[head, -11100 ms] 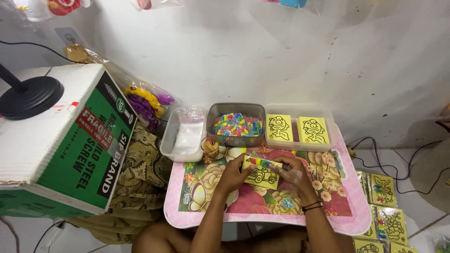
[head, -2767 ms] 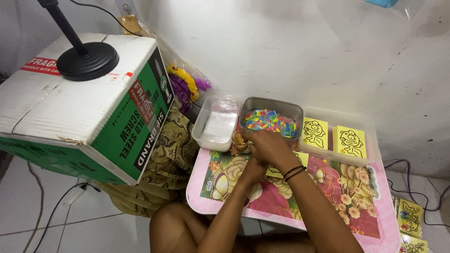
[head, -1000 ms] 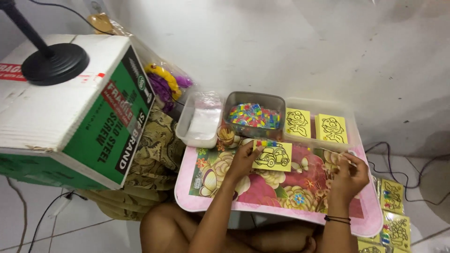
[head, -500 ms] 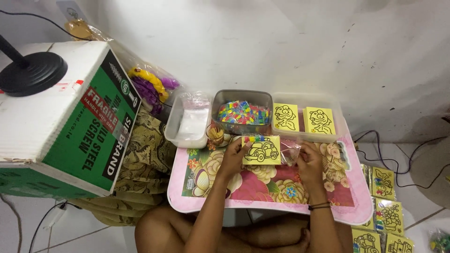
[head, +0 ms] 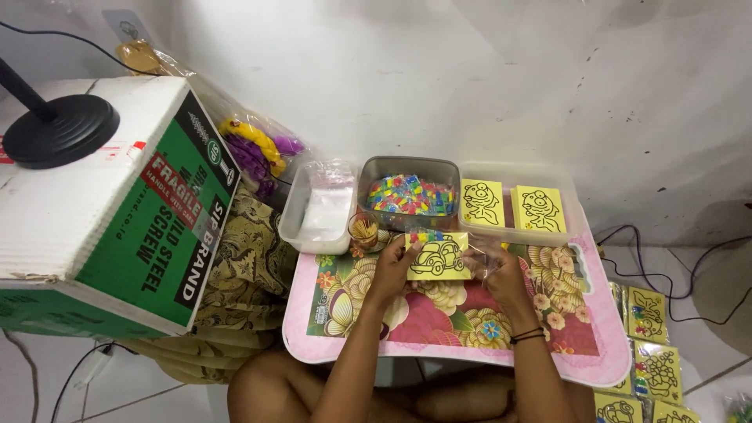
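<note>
Yellow card [head: 439,256] with a car outline sits between my two hands above the flowered pink tray table [head: 345,345], its top edge lined with small coloured pieces. My left hand [head: 389,270] grips its left edge, fingers curled around it, and my right hand [head: 501,274] closes on a clear plastic sleeve [head: 482,257] at the card's right side; whether the sleeve already covers part of the card I cannot tell. Just behind the card stands a grey tub [head: 409,192] full of coloured bits, with a clear tub [head: 319,210] of white material to its left and a shallow tray [head: 517,205] holding two more yellow cards to its right. A small cup [head: 363,230] of sticks stands near my left fingers. A big green and white box [head: 110,211] with a black lamp base [head: 59,133] on top stands well to my left.
</note>
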